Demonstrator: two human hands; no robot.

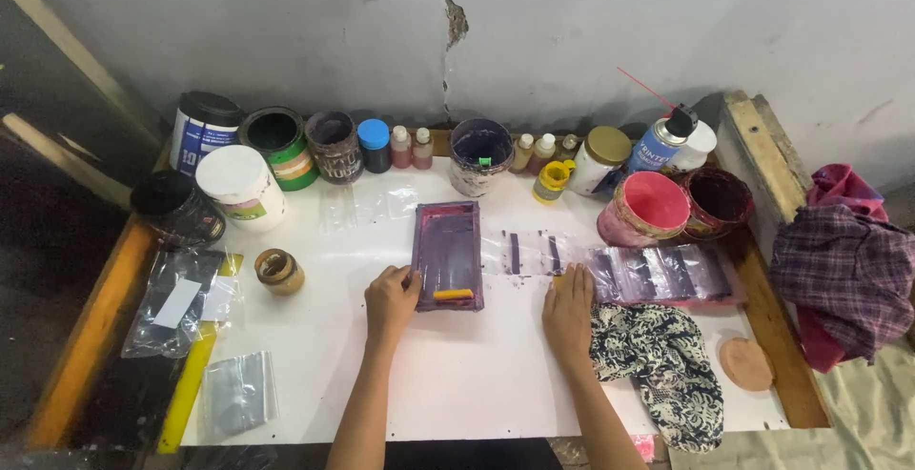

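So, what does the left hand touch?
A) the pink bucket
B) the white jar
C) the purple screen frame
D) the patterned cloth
C: the left hand rests at the lower left edge of the purple screen frame, far from the other three things.

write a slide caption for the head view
Left hand steadies a purple-stained screen frame; right hand rests flat on white table.

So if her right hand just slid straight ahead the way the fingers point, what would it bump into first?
Probably the clear plastic sheet with dark printed stripes lying right ahead of the right hand; beyond it, the small yellow bottle.
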